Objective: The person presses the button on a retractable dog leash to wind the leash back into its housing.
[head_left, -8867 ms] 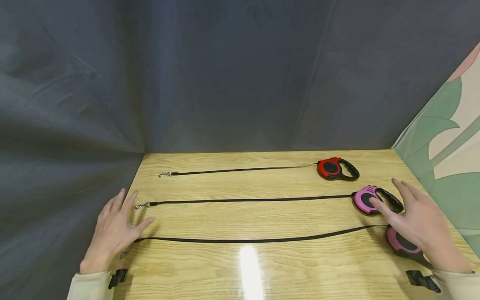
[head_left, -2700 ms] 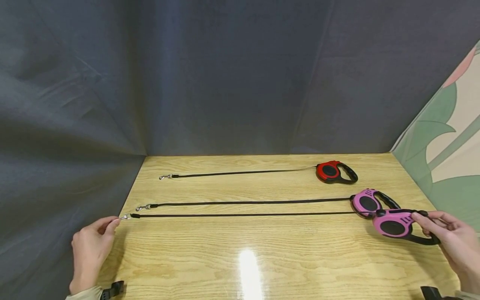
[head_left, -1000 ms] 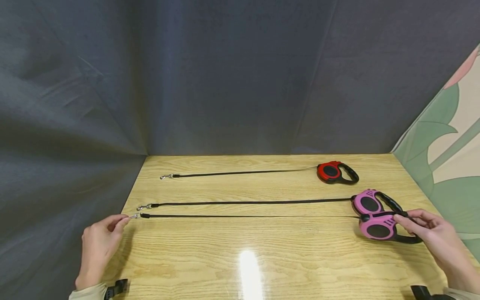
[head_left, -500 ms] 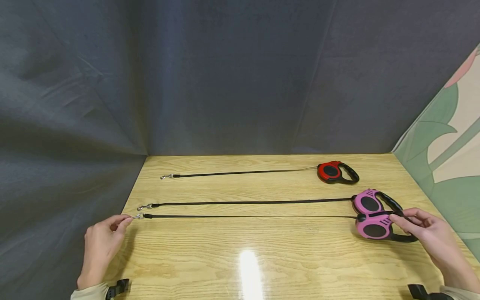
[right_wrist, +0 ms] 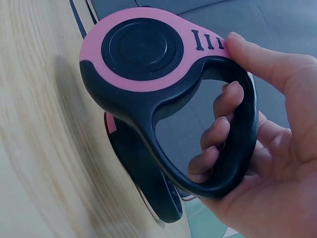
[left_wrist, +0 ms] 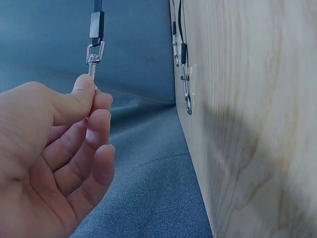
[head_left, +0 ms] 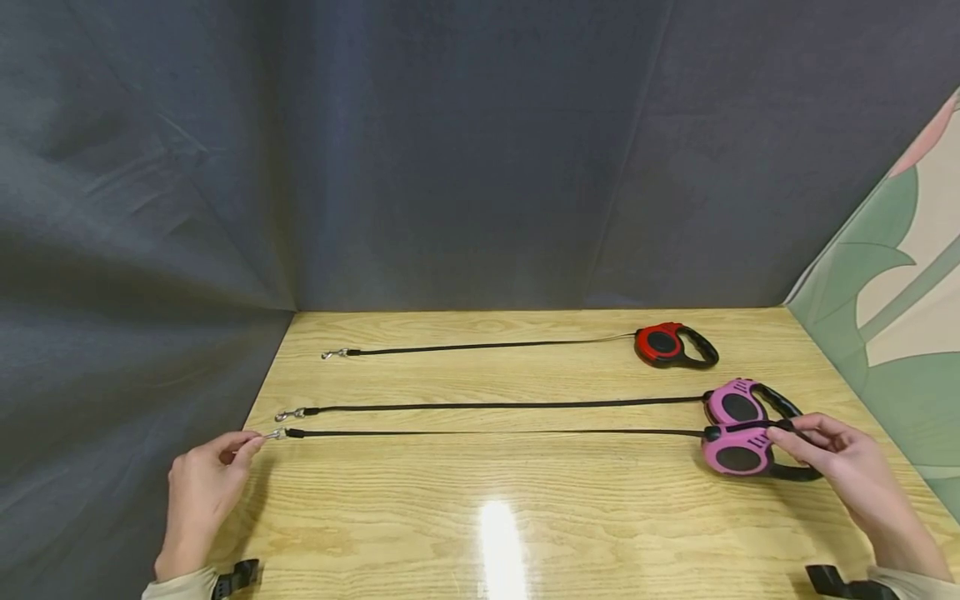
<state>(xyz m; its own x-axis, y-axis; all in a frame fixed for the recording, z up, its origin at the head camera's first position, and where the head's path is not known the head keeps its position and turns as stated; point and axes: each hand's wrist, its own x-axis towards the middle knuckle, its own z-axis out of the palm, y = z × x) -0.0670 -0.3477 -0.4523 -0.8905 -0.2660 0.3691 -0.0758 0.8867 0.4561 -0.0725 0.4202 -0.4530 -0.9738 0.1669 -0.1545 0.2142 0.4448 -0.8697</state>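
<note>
Slippage is worrying me from afar: the left hand [head_left: 206, 486] is pinching the snap hook [head_left: 277, 434], the right hand [head_left: 846, 467] is gripping the nearer pink retractable leash [head_left: 738, 458] above the wooden table [head_left: 390, 517], and if the pinch is loosening, the strap [head_left: 637, 432] could be recoiling.

Head-view clock positions. Near pink retractable leash [head_left: 737, 457], 4 o'clock: smooth plastic casing, satin finish; its grip [right_wrist: 246, 124] black plastic, low sheen. Its strap [left_wrist: 97, 6]: flat black fabric webbing, matt. Its swivel snap hook [left_wrist: 92, 59], 8 o'clock: bright, polished metal. Bench [head_left: 570, 508]: pale wood grain, glossy, glare at 6 o'clock. Curtain [head_left: 465, 167], 12 o'clock: dark, matt cloth.
</note>
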